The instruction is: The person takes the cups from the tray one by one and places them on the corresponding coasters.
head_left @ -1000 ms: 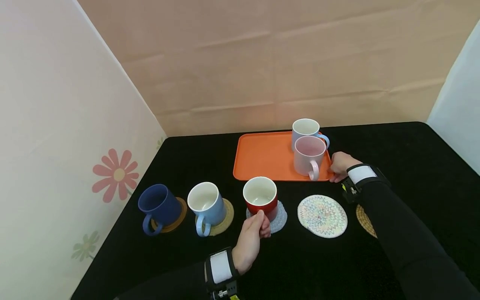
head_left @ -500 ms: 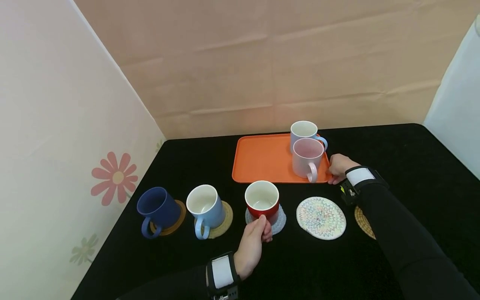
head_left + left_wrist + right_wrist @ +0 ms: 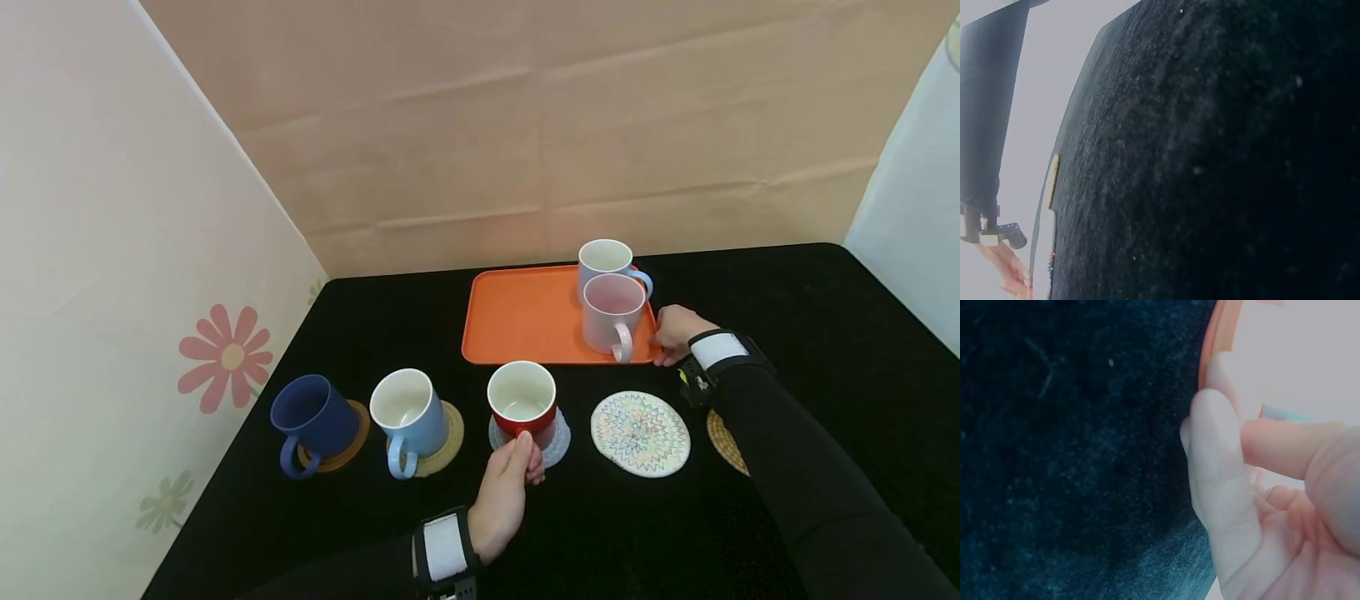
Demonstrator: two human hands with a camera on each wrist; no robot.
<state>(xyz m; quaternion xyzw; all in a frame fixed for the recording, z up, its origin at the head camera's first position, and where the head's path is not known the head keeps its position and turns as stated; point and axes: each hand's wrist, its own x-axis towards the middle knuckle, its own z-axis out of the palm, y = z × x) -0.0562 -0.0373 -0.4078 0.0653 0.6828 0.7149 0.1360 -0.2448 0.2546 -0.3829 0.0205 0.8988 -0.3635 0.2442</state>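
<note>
In the head view my left hand (image 3: 501,496) grips the handle side of a red mug (image 3: 537,423) with a white inside. The mug overlaps a grey-blue coaster (image 3: 557,447); its handle is hidden by the fingers. My right hand (image 3: 678,329) pinches the near right corner of an orange tray (image 3: 517,312). The right wrist view shows thumb and fingers on the tray's rim (image 3: 1213,337). On the tray's right side stand a pink mug (image 3: 602,329) and, behind it, a light blue mug (image 3: 589,282).
To the left, a dark blue mug (image 3: 322,425) and another light blue mug (image 3: 422,429) stand on round coasters. Right of the red mug lies a patterned white coaster (image 3: 640,433). A woven coaster (image 3: 723,442) is partly hidden under the right arm. Walls border the black table (image 3: 600,533).
The red mug and my left hand have shifted very slightly to the right and nearer. My right hand stays at the tray's corner. The head view has moved a little.
</note>
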